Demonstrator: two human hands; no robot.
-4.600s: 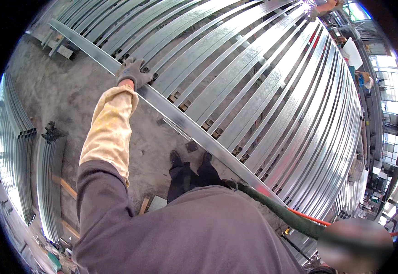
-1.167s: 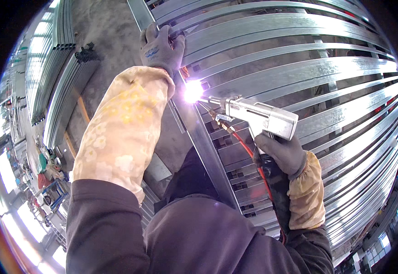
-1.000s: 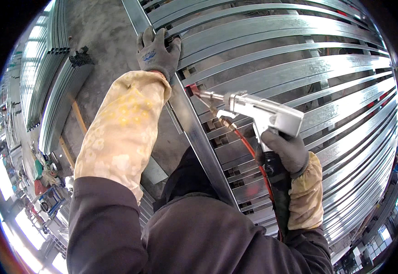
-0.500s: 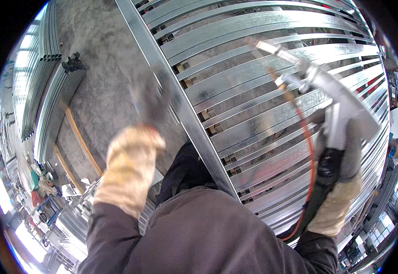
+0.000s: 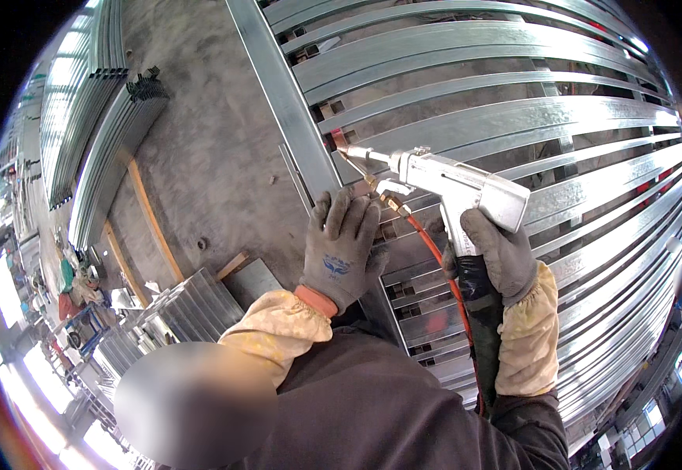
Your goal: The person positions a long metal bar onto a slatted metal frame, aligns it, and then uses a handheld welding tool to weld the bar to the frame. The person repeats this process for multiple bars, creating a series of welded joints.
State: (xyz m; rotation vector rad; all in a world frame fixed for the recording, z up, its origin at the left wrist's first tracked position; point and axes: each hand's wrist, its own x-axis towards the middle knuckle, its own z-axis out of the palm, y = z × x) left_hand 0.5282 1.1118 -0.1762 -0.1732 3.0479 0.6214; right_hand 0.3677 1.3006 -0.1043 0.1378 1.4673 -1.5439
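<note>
In a grey glove, my right hand (image 5: 497, 258) is closed around the grip of a silver handheld welding gun (image 5: 462, 184). The gun's tip points left, at the joint between a square edge tube (image 5: 282, 86) and one of the cross slats (image 5: 427, 145) of a galvanized steel frame. An orange-red hose (image 5: 444, 266) runs from a brass fitting by the nozzle down along the black-wrapped cable. My left hand (image 5: 341, 251), gloved too, lies on the edge tube just below the tip, its fingers stretched forward and holding nothing.
Bundles of curved-looking metal tubes (image 5: 114, 157) lie on the concrete floor at left, beside wooden battens (image 5: 153, 219). More stacked metal profiles (image 5: 200, 309) sit at lower left. The slatted frame fills the right side.
My left hand, raised and blurred before, has come down onto the edge tube. My right hand has brought the welding gun leftward and down to the slat joint.
</note>
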